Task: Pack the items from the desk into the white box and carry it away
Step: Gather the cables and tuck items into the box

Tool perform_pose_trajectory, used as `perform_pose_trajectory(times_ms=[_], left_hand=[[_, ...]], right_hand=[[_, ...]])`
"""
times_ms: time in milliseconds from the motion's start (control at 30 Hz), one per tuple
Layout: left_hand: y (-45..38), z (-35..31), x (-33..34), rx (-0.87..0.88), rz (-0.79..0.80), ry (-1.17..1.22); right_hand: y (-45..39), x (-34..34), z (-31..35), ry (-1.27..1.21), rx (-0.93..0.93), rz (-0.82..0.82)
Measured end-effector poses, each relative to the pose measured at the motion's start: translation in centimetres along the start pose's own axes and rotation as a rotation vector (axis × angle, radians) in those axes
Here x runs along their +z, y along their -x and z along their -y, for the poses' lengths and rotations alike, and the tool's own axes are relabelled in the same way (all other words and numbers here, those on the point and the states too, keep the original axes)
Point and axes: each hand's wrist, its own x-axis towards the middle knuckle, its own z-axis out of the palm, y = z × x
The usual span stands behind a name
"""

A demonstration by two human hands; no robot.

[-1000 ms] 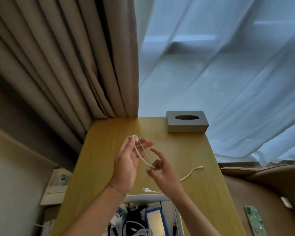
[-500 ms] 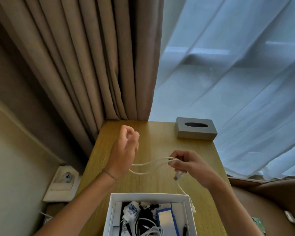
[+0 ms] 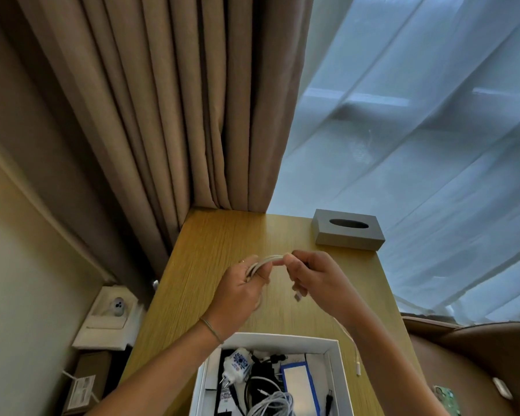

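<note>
Both my hands hold a white cable (image 3: 269, 261) above the wooden desk (image 3: 222, 235). My left hand (image 3: 242, 291) grips several folded strands of it. My right hand (image 3: 318, 279) pinches the other end of the bundle, and one plug hangs just below its fingers. A loose tail of the cable runs down under my right wrist to the desk beside the white box (image 3: 335, 349). The open box sits at the desk's near edge and holds a white charger, black and white cables and a blue-edged flat item.
A grey tissue box (image 3: 347, 234) stands at the desk's far right corner. Beige curtains (image 3: 177, 115) hang behind the desk, sheer ones to the right. A wall socket (image 3: 111, 309) is at the left, a brown seat with a phone (image 3: 445, 399) at the right.
My hands have come together, gathering the cable into a short folded bundle between them. The view has tilted so more of the white box shows.
</note>
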Motion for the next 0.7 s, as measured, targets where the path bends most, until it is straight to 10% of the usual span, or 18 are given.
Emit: perform_pose_trajectory(times_ms=[400,533,700], left_hand=[[1.7,-0.6,-0.2,-0.246,-0.002,0.708],[0.8,-0.5,-0.1,-0.324,-0.223,0.876],[-0.7,0.7,-2.1,-0.129,-0.476,0.477]], right_hand=[[1.3,6.7,-1.3,-0.289,0.035,-0.125],[2.3,8.8,-1.6,-0.298,0.194,-0.131],[4.9,9.3,-2.9,-0.301,0.413,0.047]])
